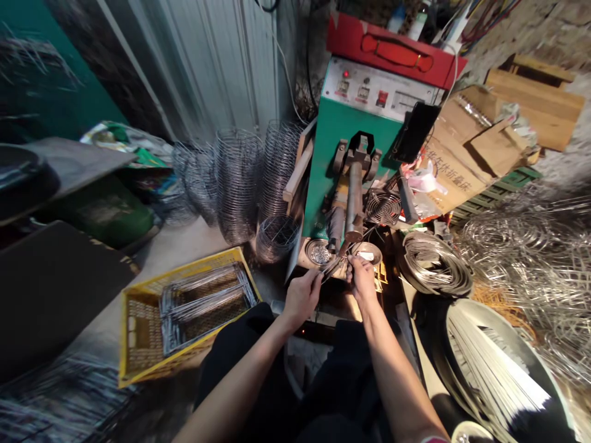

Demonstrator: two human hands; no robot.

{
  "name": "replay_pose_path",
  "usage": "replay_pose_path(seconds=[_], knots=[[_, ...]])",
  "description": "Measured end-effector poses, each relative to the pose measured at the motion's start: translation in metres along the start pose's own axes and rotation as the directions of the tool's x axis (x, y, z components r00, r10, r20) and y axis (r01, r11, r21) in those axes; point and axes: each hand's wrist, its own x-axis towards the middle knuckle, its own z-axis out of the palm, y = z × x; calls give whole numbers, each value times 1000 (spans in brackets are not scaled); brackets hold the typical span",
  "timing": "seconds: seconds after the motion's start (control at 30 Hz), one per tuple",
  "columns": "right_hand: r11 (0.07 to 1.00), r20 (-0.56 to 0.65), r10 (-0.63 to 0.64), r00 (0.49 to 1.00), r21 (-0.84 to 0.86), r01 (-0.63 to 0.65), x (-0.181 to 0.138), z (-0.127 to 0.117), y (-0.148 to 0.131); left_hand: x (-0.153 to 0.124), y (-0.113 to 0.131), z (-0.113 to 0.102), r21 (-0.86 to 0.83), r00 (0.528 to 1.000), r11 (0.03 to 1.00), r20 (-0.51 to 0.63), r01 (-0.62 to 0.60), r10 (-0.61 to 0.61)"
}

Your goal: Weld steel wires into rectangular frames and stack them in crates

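My left hand [305, 295] is closed, with thumb and fingers pinching a thin strip-like metal piece [329, 269]. That piece reaches up to the electrode tips of a green spot welder [318, 184]. My right hand [362, 280] is closed in a pinch just right of the tips; what its fingers grip is too small to make out. Above both hands, a thick round lower-pointing electrode arm [354, 203] comes out of the machine. A round dish of small metal parts [318, 252] sits left of the tips, and another shallow dish [368, 252] lies behind my right hand.
At left, a yellow crate [133, 332] holds bent wire frames [207, 301]. Behind it stand stacks of wire rings [237, 184]. To the right are coiled metal strips [434, 261], a basin [530, 363] of flat strips, heaped wire parts [521, 264] and a cardboard box [466, 147].
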Motion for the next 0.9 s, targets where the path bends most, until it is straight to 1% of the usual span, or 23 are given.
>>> replay_pose_path(seconds=[0.17,0.3,0.4,0.5,0.53,0.57,0.63,0.7,0.73,0.77,0.83,0.9], knots=[[1000,8,4,1000,-17,-4,1,0,0,8,-8,-10,48,998,997,47,-53,50],[1000,26,14,1000,-21,-13,0,-5,0,11,-10,-16,14,995,999,86,-52,51],[994,70,29,997,-111,-21,-9,-23,-7,14,-10,-18,-3,994,999,108,-33,33],[949,76,27,997,-316,-2,-34,-58,-17,18,-13,-18,17,991,999,131,-36,34],[913,84,10,996,-406,25,-45,-73,-20,19,-15,-18,21,990,998,135,-52,48],[859,102,-15,995,-508,65,-58,-89,-20,20,-17,-19,24,988,997,139,-75,71],[693,112,-112,987,-703,159,-84,-123,-15,20,-20,-21,43,983,991,141,-127,120],[499,102,-186,977,-847,184,-104,-155,0,18,-22,-25,111,975,978,156,-177,159],[431,99,-232,968,-882,194,-111,-168,10,15,-23,-28,164,966,963,185,-212,181],[386,100,-281,955,-899,208,-117,-179,20,11,-23,-32,224,951,940,233,-257,205],[326,82,-368,926,-921,211,-123,-190,37,0,-23,-42,341,901,869,369,-359,228],[266,88,-396,914,-942,206,-126,-193,47,-17,-23,-56,434,848,793,497,-427,184]])
